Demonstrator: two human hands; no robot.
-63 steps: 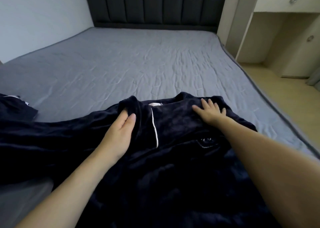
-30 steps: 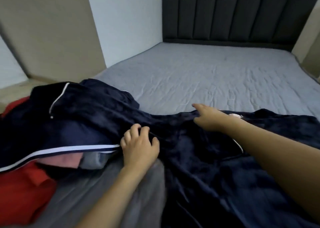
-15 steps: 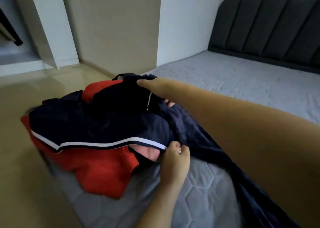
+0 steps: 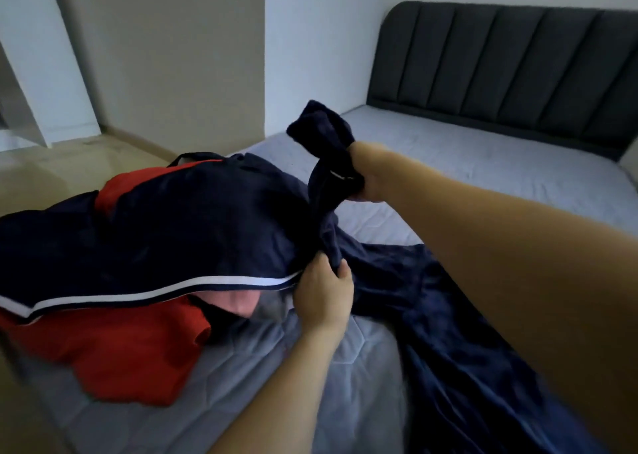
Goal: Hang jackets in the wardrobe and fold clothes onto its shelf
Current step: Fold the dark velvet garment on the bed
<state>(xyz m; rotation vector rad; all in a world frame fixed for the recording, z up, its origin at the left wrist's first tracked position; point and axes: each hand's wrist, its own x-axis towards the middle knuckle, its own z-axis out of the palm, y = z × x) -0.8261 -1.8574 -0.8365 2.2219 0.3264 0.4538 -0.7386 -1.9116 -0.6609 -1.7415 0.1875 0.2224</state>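
Head view: both hands grip the navy robe on the bed, one end still caught in the pile.

Right hand (image 4: 367, 180) is closed around a bunched end of the robe (image 4: 448, 332), raised at 12 o'clock over the bed (image 4: 483, 163); left hand (image 4: 322, 294) pinches the robe's cloth at centre, against the striped jacket (image 4: 155, 232). That jacket lies over a red garment (image 4: 103, 350) at 9 o'clock, near the bed's edge. My judgement: a hard pull could drag the jacket and red garment along, since the robe runs under the jacket's hem, and tip the pile to the floor (image 4: 69, 163). The long tail at 5 o'clock may also twist, spoiling a later fold.
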